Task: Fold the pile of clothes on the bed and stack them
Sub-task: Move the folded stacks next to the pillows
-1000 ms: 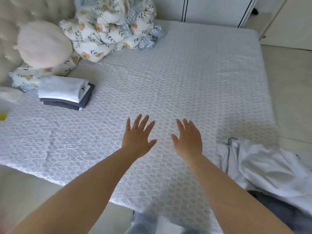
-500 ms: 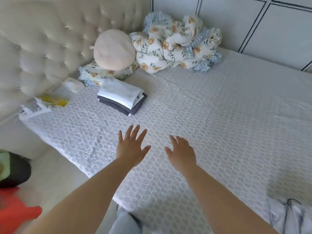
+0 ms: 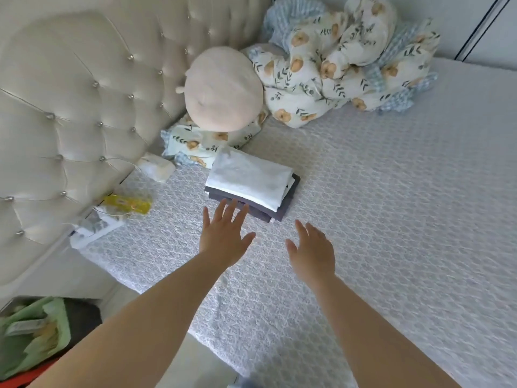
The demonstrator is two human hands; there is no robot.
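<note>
A small stack of folded clothes [image 3: 251, 183], white on top of dark grey layers, lies on the white textured bed [image 3: 391, 219] near the headboard. My left hand [image 3: 223, 233] is stretched out flat with spread fingers, its fingertips just at the stack's near edge. My right hand [image 3: 312, 252] is held out flat a little right of and below the stack, apart from it. Both hands hold nothing. The unfolded clothes are out of view.
A round beige cushion [image 3: 223, 89] and a crumpled floral quilt [image 3: 344, 60] lie at the head of the bed. A tufted headboard [image 3: 78, 107] stands left. A yellow packet [image 3: 126, 204], white items and a green bag [image 3: 33, 331] sit at the left.
The view has swung left toward the headboard, and the unfolded white garment has left the frame. Both empty hands have moved closer to the folded stack.
</note>
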